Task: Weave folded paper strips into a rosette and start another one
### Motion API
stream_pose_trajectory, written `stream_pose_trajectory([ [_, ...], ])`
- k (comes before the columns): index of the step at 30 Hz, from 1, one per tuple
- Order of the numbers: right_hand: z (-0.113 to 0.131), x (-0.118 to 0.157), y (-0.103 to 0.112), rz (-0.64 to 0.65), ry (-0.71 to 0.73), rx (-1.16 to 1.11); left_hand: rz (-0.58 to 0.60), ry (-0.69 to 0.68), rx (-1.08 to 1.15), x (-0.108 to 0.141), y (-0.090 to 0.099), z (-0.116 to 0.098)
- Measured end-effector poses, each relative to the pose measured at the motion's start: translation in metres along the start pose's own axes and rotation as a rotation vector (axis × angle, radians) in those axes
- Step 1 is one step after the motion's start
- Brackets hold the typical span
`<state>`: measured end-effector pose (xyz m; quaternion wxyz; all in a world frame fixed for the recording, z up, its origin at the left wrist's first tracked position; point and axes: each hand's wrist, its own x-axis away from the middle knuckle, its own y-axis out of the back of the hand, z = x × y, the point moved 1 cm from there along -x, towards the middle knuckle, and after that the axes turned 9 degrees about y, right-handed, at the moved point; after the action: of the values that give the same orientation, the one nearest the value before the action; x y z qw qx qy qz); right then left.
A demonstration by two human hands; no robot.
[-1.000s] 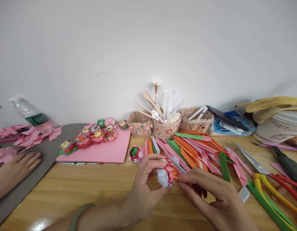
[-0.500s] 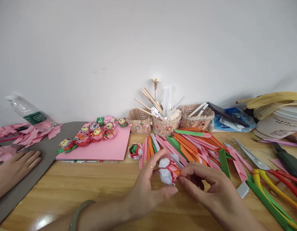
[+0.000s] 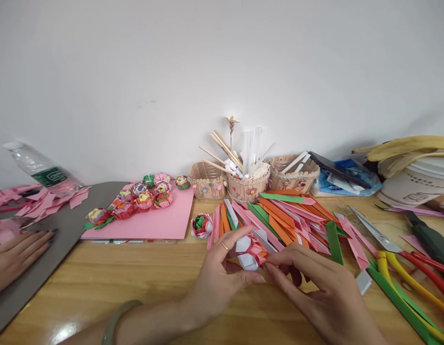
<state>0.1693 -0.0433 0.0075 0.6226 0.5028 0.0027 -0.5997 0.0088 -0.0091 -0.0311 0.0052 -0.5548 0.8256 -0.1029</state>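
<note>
We had the paper flower (image 3: 249,251) pinched between left hand (image 3: 216,278) and right hand (image 3: 317,290), mid-fold near the table's (image 3: 135,282) front edge; tucking the next petal probably needs steady grip.

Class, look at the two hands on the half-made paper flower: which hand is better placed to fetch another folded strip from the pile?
Probably the right hand: the strip pile lies just beyond it, while the left hand cradles the paper flower.

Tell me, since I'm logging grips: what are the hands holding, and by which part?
Both hold one paper flower. The left hand pinches its left side between thumb and fingers; the right hand grips its right edge with the fingertips.
</note>
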Motion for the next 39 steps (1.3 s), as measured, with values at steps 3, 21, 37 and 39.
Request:
stream_pose_trajectory([
  [3,0.000,0.000,0.000,-0.018,0.036,-0.011,-0.005,-0.002,0.010,0.000,-0.001,-0.001],
  [21,-0.009,-0.011,0.004,0.225,-0.184,-0.226,0.056,-0.021,0.002,0.000,-0.001,-0.004],
  [37,-0.014,-0.006,0.000,0.224,-0.250,-0.143,0.150,0.038,-0.029,0.002,0.001,-0.004],
  [39,-0.014,-0.007,0.000,0.230,-0.255,-0.176,0.141,0.035,-0.050,0.002,0.002,-0.005],
])
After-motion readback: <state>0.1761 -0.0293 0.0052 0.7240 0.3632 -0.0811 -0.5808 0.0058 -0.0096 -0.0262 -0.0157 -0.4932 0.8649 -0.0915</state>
